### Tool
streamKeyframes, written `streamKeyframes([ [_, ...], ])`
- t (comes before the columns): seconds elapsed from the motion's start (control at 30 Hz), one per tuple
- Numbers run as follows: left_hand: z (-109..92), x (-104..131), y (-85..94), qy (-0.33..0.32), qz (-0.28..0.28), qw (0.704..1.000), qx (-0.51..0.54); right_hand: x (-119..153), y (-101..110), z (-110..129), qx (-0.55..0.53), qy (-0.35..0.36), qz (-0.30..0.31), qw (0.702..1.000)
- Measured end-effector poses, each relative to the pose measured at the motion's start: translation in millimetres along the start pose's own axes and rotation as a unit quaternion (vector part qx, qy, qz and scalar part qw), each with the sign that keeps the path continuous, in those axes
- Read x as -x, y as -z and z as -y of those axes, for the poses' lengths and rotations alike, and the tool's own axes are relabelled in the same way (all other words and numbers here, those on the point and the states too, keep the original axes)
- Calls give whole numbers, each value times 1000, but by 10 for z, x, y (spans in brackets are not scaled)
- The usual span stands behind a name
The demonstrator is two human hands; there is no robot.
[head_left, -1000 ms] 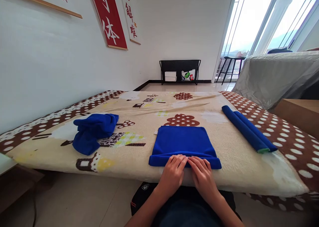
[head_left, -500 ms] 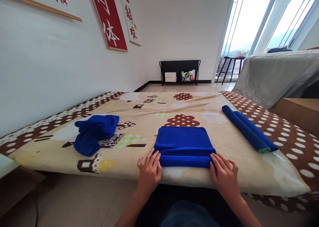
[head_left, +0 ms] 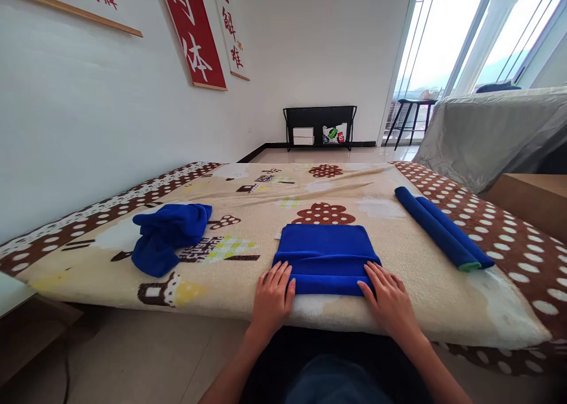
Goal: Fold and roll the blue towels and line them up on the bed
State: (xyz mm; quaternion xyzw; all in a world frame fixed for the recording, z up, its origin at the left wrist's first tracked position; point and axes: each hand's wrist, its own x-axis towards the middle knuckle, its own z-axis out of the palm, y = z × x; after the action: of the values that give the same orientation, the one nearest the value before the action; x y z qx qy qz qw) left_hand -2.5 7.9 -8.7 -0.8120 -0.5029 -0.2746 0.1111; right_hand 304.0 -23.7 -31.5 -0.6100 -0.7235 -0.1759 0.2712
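In front of me lies a blue towel (head_left: 326,238), its near edge turned up into a flat roll or fold and a crease running across it. My left hand (head_left: 273,292) rests on the left end of that rolled edge, fingers laid flat and thumb on the near side. On the right end, my right hand (head_left: 388,295) lies the same way, fingers extended over the cloth. A crumpled blue cloth (head_left: 170,235) sits to the left. To the right are two rolled blue towels (head_left: 438,230), side by side, one showing a green end.
A patterned blanket (head_left: 248,215) covers the low bed-like surface, its front edge close to me. A cardboard box (head_left: 531,197) and a sheeted piece of furniture (head_left: 496,126) stand at the right. A black rack (head_left: 319,120) is by the far wall.
Both hands have shifted inward from the ends of the towel's rolled edge, and their fingers now lie farther over the cloth. The crumpled cloth and rolled towels stay put.
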Motion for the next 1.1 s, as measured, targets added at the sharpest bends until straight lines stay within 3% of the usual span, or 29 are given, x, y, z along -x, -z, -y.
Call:
streamKeyframes([
  [0.07,104,51,51,11,-8,1000,-12,68,1,-167,15,-11,-7,1000],
  [0.17,32,16,128,36,-27,999,-22,67,31,-174,38,-31,-23,999],
  [0.27,-248,-127,134,4,-19,1000,14,-43,73,112,21,-17,-36,999],
  [0.4,-622,-323,-10,-112,76,987,83,-230,52,596,-78,67,12,995],
  [0.47,-674,-369,-84,-101,91,988,74,-291,11,689,-88,58,21,994],
  [0.57,-512,-346,-109,-40,74,996,32,-300,-40,547,-48,17,9,999],
  [0.67,-170,-234,-44,4,49,999,-10,-212,-57,204,-5,-19,2,1000],
  [0.83,282,0,64,-7,12,999,-39,-7,-33,-245,15,-15,-9,1000],
  [1.0,360,191,196,-31,-50,997,-48,178,69,-376,-13,43,-98,994],
  [1.1,354,271,294,-85,-8,996,-16,255,122,-432,-56,119,-69,989],
])
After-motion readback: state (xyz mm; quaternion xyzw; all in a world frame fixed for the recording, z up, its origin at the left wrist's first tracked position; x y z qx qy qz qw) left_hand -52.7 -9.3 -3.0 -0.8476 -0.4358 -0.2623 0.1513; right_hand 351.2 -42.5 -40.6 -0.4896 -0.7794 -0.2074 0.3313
